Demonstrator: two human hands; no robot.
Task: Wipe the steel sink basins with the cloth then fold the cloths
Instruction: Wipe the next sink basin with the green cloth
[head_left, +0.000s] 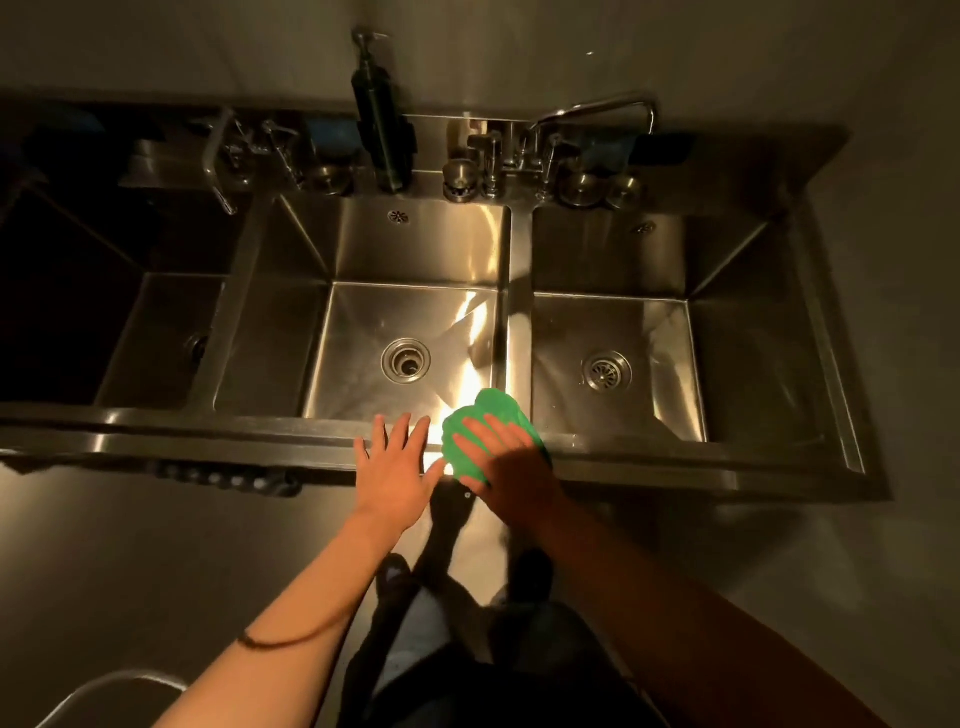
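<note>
Your right hand presses green cloth flat on sink front rim, fingers straight; your left hand beside, fingers spread.

rear: dark pump bottle upright | right of it: faucet | beside faucet base: metal strainer

Dim rm, plain wall at back, smooth floor (warm glare).
</note>
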